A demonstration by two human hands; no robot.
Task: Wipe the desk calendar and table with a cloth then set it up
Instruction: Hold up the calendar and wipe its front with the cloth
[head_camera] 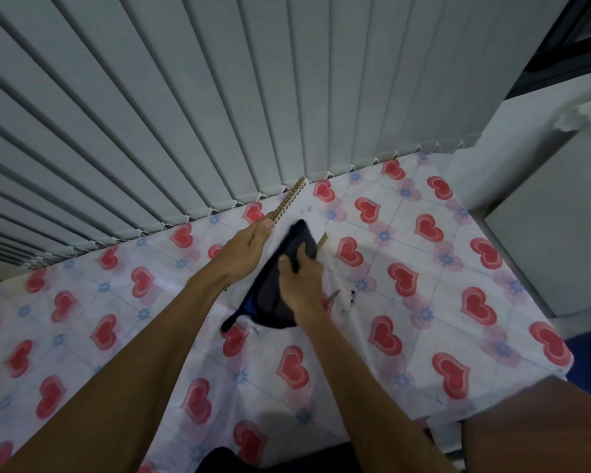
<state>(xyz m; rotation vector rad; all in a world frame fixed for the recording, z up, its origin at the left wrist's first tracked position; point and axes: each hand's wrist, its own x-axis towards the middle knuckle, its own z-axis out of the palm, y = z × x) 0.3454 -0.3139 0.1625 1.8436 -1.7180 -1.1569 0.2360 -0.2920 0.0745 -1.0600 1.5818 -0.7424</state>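
Both forearms cross the table (458, 302): left hand (249, 249) grips the calendar (289, 203), right hand (301, 278) clutches the cloth (273, 295).

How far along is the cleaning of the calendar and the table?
Nothing looks finished yet. In hand: the left hand steadies the desk calendar by its spiral edge, and the right hand presses the dark cloth on its page. Left: wiping the table and standing the calendar up.

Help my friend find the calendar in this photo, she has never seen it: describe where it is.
Start at the table with its red-heart cover, below the grey blinds. Near the far edge, the left hand holds the calendar by its top. Its coppery spiral binding sets it apart from the dark cloth pressed on it.
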